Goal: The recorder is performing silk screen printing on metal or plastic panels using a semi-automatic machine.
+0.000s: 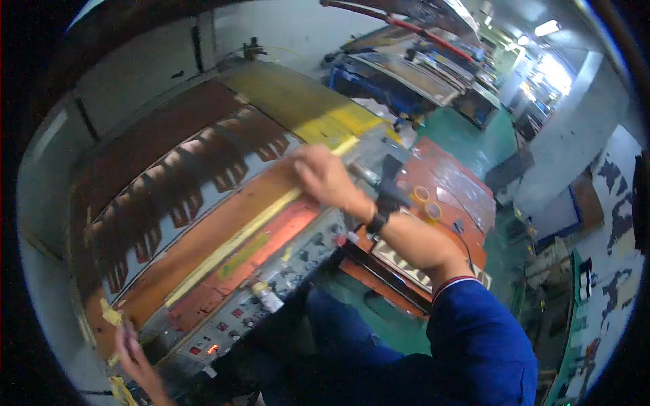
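My right hand [323,177] is over the right part of the long brown board [237,196], by its yellow-edged strip [233,250]. Its fingers bend downward, pressed together and smeared by motion; whatever is under them is hidden. My left hand [137,362] comes up at the lower left corner of the machine, close to a crumpled yellow piece [110,312]. Its fingers are partly visible and blurred, so their grip is unclear. Behind the board lies a pale sheet with a row of dark brown hand-shaped patterns [183,196].
A control panel [250,318] with knobs and lit red digits runs along the machine's front. A small white bottle [267,296] sits on it. To the right, a reddish-brown table [443,172] holds yellow tape rolls [426,203] and clear sheets. Racks of frames [406,74] stand behind.
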The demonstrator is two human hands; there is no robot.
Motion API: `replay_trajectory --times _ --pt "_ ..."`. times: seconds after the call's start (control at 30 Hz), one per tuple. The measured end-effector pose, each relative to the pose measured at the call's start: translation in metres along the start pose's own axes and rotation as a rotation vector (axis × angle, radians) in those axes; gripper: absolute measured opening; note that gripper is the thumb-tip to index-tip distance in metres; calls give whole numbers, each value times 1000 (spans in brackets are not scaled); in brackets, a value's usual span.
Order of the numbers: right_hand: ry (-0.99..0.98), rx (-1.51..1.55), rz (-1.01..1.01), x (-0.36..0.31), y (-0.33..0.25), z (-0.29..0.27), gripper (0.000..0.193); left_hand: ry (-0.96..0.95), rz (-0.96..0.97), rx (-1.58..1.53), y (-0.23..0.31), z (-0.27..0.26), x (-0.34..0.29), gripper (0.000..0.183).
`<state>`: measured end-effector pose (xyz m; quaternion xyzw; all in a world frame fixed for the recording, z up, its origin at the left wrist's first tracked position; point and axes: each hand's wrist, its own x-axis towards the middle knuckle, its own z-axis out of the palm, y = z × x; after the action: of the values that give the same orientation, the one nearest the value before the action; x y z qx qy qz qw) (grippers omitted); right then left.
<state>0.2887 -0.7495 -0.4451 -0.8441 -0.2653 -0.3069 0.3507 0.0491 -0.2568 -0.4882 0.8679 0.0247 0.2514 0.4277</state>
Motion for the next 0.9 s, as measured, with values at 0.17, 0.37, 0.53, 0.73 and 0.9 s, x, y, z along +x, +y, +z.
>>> replay_trajectory --times 0.17,0.37,0.53,0.73,0.9 --pt "-150 -7 217 -202 3 -32 20 -591 -61 -101 63 71 -88 35" --pt "-320 -323 438 -349 46 -71 26 -923 -104 -137 77 110 -130 37" --pt "-638 -726 573 -383 110 -85 44 -892 -134 -111 90 126 -133 36" --pt "-780 -720 347 -390 166 -62 47 -910 -186 -84 102 143 -141 37" --pt "-810 -822 230 -358 149 -67 44 -942 -214 -83 102 143 -146 34"
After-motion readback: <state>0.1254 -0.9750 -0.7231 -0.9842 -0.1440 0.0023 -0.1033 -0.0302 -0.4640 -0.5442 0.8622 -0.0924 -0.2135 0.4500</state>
